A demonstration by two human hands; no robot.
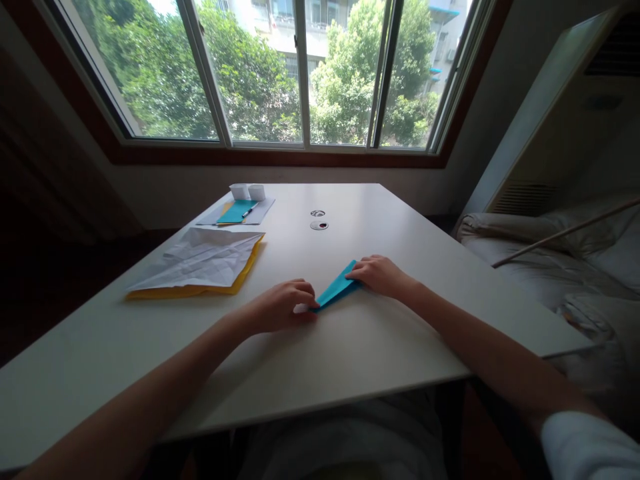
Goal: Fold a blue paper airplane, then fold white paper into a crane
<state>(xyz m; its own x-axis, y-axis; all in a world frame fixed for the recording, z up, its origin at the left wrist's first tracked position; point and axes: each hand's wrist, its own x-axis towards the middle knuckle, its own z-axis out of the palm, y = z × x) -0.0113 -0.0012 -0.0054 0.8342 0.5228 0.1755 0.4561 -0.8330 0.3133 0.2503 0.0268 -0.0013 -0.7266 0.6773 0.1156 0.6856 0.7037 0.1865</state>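
Note:
A folded piece of blue paper (339,287), long and narrow with a pointed near-left end, lies slantwise on the white table (400,340). My left hand (289,305) pinches its pointed end between thumb and fingers. At the wider far-right end, my right hand (377,275) has its fingers closed on the paper. Part of that end is hidden under the right fingers.
Left of my hands lie creased white sheets (205,257) over yellow paper (245,272). Farther back are blue paper (235,211), a pen (249,211) and two white containers (247,192). Two round table inserts (319,225) sit mid-table. A sofa (520,243) stands at right.

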